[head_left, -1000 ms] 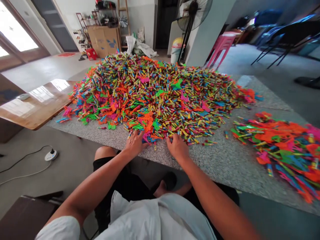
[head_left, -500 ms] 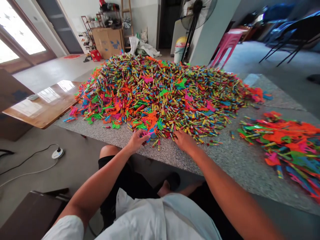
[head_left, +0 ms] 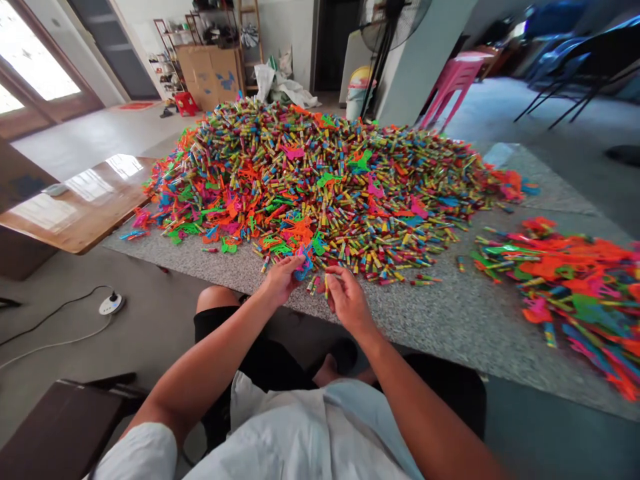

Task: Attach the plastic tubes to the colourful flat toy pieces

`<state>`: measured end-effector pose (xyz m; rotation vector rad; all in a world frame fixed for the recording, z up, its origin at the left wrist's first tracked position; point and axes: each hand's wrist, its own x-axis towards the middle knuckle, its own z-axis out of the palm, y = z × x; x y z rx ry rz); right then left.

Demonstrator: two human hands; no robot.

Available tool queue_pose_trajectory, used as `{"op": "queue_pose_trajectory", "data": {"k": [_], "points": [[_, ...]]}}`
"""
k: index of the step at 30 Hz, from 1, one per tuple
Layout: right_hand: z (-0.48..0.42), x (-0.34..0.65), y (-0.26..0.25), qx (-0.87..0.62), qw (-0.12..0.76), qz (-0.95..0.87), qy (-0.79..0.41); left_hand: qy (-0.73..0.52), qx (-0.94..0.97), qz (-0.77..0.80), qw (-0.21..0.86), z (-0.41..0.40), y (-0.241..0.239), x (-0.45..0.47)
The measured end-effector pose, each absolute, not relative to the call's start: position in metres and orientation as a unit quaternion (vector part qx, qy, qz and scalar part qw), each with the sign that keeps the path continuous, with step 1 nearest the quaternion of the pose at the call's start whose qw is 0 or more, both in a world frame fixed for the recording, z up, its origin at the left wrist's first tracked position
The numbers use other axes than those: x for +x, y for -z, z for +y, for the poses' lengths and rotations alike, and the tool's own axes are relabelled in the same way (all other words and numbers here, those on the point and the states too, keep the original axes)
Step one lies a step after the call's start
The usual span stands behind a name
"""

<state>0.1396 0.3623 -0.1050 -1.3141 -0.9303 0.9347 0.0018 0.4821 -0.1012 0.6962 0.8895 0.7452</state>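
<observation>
A large heap of small printed tubes and bright plastic pieces covers the stone-topped table. At the heap's near edge, my left hand is closed on a blue and pink plastic piece, its exact shape partly covered by the fingers. My right hand pinches a small yellow tube between thumb and fingers, a short way to the right of the left hand. A few loose tubes lie on the stone between the two hands.
A second pile of orange, green and blue plastic pieces lies at the table's right. To the left stands a glossy wooden table. A power strip with cables is on the floor. Behind are a fan and a pink stool.
My right hand has left the heap's edge with a yellow tube and moved left, toward my left hand. The left hand stays near its place, still holding plastic. The view has shifted slightly.
</observation>
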Motion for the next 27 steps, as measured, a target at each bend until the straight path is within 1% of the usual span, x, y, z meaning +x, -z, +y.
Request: {"op": "queue_pose_trajectory", "data": {"k": [6,14,20,22,27], "points": [[0.36,0.136,0.108,-0.55,0.607,-0.379,-0.431,-0.363,0.345,0.394,0.77,0.47,0.089,0.01],[0.36,0.143,0.101,-0.555,0.635,-0.373,-0.387,-0.368,0.403,0.363,0.755,0.455,0.084,0.015],[0.358,0.144,0.104,-0.568,0.628,-0.372,-0.379,-0.379,0.406,0.368,0.746,0.452,0.087,0.019],[0.357,0.145,0.107,-0.583,0.621,-0.38,-0.361,-0.384,0.409,0.367,0.742,0.452,0.088,0.019],[0.355,0.148,0.117,-0.624,0.596,-0.426,-0.27,-0.405,0.425,0.38,0.715,0.451,0.09,0.021]]}}
